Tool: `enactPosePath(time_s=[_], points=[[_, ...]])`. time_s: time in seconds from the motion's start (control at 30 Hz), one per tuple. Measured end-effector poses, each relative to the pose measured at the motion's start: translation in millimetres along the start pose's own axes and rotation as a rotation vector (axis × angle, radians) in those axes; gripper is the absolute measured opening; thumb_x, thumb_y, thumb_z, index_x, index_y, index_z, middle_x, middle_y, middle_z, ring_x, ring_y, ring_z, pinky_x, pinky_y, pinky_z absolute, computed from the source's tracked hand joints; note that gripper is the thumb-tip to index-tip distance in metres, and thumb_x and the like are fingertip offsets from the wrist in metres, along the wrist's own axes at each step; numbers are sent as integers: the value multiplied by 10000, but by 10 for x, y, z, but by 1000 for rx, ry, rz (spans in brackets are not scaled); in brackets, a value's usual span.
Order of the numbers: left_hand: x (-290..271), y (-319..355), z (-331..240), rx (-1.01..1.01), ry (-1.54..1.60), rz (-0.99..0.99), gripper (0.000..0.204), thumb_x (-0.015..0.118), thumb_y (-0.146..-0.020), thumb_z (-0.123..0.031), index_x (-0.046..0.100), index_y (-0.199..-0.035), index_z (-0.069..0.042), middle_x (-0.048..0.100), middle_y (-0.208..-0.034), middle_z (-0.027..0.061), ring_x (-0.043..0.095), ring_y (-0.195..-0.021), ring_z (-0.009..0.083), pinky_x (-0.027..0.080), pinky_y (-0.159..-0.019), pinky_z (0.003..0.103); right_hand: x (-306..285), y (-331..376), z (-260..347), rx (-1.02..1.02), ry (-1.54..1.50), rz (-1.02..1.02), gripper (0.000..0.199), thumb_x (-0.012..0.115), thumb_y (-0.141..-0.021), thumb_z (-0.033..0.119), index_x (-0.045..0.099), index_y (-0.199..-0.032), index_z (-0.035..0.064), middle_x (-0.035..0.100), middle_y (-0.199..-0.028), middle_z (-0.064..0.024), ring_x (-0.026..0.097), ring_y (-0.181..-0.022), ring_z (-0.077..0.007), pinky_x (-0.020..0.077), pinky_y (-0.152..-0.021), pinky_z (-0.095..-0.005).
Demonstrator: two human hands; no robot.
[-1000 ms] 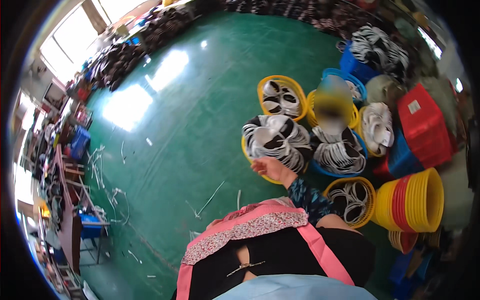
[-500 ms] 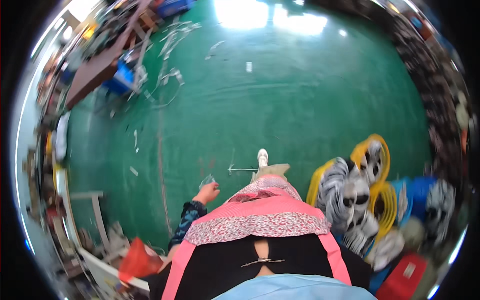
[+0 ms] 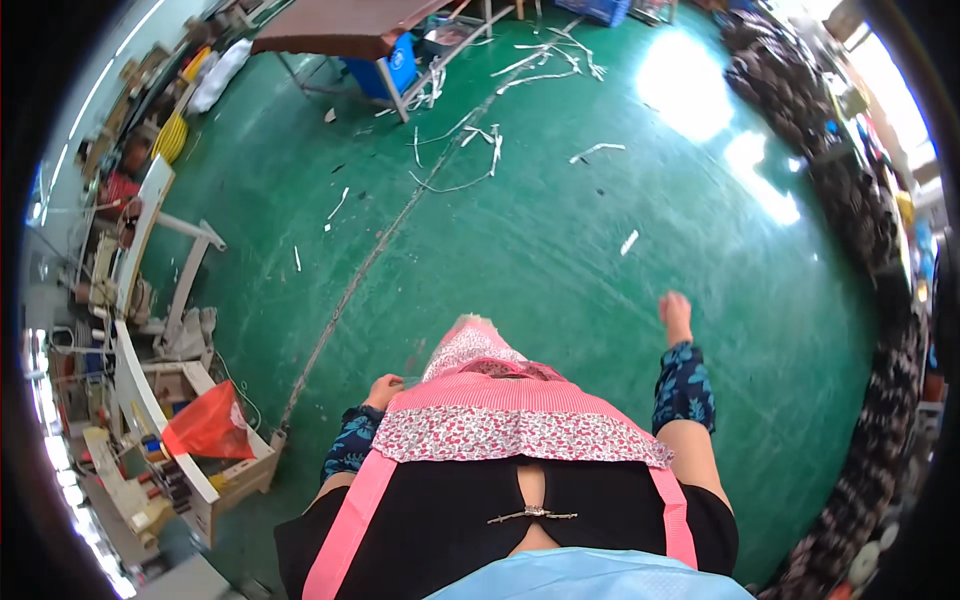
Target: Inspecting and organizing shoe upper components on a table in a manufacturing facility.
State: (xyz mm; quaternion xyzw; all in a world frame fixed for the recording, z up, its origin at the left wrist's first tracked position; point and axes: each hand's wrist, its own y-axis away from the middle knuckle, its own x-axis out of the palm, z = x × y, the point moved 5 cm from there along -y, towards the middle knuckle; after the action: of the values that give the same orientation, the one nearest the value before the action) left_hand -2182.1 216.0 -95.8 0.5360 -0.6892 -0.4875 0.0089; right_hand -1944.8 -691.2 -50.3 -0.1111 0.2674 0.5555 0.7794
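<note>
I look straight down at a pink apron (image 3: 500, 410) over black clothing, above a green floor (image 3: 560, 250). My left hand (image 3: 383, 390) hangs by the apron's left edge with its fingers curled, and I see nothing clearly in it. My right hand (image 3: 676, 310) swings out to the right over bare floor, fingers loosely extended and holding nothing. Both forearms wear dark blue patterned sleeves (image 3: 684, 385).
White strips (image 3: 480, 140) lie scattered on the floor ahead. A brown table (image 3: 340, 25) with a blue bin (image 3: 385, 65) under it stands at the top. Wooden frames and an orange bag (image 3: 205, 425) crowd the left. Dark piles (image 3: 860, 200) line the right wall. A person in red (image 3: 120, 185) sits far left.
The view has swung around: the coloured baskets of striped items have left the picture. My right hand now swings out to the right and my left hand has dropped beside the apron.
</note>
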Motion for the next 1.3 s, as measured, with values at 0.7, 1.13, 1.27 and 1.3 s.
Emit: enactPosePath(time_s=[0.7,1.13,1.27,1.3], points=[[-6755,-10285,-7241,358,44,-347,287,750,-958,-224,779,-1203,-76,826,-1038,134,797,-971,313,628,-870,421,4922,-7759,4106,-188,561,627,270,702,-945,361,844,-946,131,826,-1010,-129,803,-936,-307,632,-808,-503],[-8343,-13245,-9002,109,245,-94,511,780,-964,-419,764,-1309,-43,812,-1218,207,785,-1124,364,611,-956,452,8187,-17076,6560,-714,810,354,100,751,-802,182,717,-711,157,692,-698,-107,711,-663,-323,538,-588,-472],[-9225,-14066,-9095,-39,398,-156,504,782,-1000,-364,731,-1356,-10,805,-1255,207,781,-1143,320,600,-979,427,9877,-18934,9398,-571,112,329,199,669,-1069,269,801,-1025,126,771,-876,-36,700,-756,-192,524,-627,-359],[-9402,-14286,-9043,-78,533,-141,481,782,-1013,-322,720,-1355,9,805,-1259,202,781,-1133,304,600,-979,421,10289,-18954,10018,-576,98,376,199,669,-1069,269,801,-1025,126,771,-876,-36,700,-756,-192,524,-627,-359]])
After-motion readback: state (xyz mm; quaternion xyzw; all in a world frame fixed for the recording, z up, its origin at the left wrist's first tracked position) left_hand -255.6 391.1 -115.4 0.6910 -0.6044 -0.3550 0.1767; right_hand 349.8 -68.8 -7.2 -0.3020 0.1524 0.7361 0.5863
